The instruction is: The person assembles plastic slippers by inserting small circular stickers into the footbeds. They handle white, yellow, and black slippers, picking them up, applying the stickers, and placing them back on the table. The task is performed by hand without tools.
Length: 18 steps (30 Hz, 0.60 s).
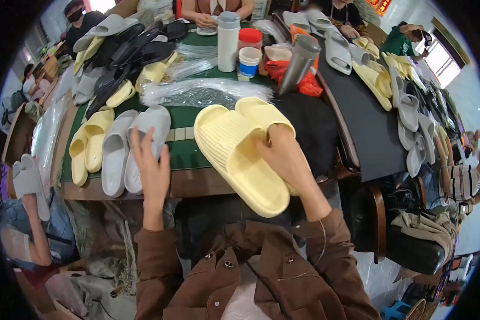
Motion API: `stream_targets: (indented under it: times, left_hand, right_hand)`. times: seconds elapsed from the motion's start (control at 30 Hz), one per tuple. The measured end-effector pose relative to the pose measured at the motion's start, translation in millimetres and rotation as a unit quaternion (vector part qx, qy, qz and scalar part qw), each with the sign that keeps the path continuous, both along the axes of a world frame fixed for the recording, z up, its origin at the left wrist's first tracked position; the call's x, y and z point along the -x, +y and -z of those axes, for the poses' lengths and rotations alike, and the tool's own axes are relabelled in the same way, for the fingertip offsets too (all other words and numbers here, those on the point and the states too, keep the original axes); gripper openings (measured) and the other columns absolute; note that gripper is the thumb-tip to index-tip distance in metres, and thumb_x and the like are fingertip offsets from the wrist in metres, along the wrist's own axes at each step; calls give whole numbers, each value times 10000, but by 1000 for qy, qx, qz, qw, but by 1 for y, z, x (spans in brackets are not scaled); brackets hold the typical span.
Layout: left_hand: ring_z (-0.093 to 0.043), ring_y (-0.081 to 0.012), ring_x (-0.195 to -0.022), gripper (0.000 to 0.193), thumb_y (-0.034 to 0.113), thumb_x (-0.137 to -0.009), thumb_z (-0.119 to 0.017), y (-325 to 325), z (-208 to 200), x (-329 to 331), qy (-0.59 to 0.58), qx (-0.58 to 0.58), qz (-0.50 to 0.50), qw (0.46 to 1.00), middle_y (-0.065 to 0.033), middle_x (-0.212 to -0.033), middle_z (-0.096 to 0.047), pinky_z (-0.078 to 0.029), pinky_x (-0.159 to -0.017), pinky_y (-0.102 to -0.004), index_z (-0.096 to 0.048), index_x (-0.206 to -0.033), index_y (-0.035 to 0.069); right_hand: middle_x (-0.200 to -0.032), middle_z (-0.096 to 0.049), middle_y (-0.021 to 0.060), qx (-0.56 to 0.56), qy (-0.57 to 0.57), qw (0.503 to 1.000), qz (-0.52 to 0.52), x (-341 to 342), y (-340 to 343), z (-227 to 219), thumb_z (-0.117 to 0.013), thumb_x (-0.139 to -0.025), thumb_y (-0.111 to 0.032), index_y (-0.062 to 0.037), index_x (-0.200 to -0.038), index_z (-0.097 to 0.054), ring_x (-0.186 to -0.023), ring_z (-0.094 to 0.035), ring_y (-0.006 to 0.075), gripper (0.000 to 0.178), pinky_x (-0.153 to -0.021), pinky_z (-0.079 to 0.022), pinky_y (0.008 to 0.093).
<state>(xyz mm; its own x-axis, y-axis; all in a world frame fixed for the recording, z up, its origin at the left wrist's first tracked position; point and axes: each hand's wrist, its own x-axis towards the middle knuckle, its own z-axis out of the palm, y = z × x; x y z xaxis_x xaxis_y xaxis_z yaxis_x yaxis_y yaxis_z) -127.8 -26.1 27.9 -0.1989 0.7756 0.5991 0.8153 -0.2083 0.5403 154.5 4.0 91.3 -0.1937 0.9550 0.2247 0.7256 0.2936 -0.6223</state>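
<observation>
- The right hand was closed around a pair of pale yellow slippers at centre frame, fingers curled over the strap of the rear one, soles turned toward the camera.
- The pair was held tilted above the near edge of the green-topped table, partly overhanging it.
- The left hand was open, fingers spread, its fingertips touching a grey slipper lying on the table at centre left.
- Just left of that lay another grey slipper and a yellow pair.
- Behind, toward the upper centre, lay clear plastic bags, with a white flask, a steel bottle and black slippers further back.
- More grey and yellow slippers lined a dark table at right.
</observation>
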Motion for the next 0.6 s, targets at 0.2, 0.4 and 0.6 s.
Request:
stream_targets:
  times: [0.2,0.4,0.6]
  left_hand:
    - [-314,-372,-1345,401,143,-939,-520,-5,3,-37,-30,40,85,995,-220,-1463,-295,-281,-1088,-415,-465,-1318,23]
    - [-283,-426,-1336,450,170,-924,-541,4,30,-65,-134,103,187,968,-258,-1436,-300,-262,-1093,-462,-425,-1333,22]
    - [-272,-456,-1326,447,215,-934,-525,35,43,-58,-8,69,119,990,-242,-1412,-341,-250,-1089,-509,-429,-1339,55]
  right_hand:
    - [-808,-581,275,4,8,1000,23,35,22,75,-610,-868,-313,98,-802,-546,-758,-586,413,421,-676,-450,468]
    - [-794,-604,269,45,49,997,-39,41,23,83,-633,-857,-265,100,-865,-558,-738,-603,408,373,-657,-467,456]
    - [-761,-620,237,81,128,981,-120,52,23,88,-579,-834,-117,82,-918,-538,-723,-633,344,221,-632,-489,417]
